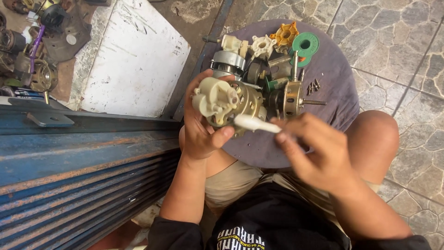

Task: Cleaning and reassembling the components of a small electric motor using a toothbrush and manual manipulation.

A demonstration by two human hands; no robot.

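Observation:
My left hand [200, 127] grips a small fan motor [226, 103] with a cream plastic gearbox on top and a brass-coloured housing below. My right hand [311, 147] holds a white stick-like tool [255, 124] by its end, its tip touching the motor's lower side. Both hands hover over a round grey stool top [333, 78] that rests between my knees.
On the stool lie another motor body [292, 98], a steel stator [226, 62], a white knob [262, 46], an orange knob [285, 34], a green ring [305, 45] and several screws [313, 86]. A white board [134, 60] and a blue metal shutter [78, 162] lie left, motor parts [34, 46] beyond.

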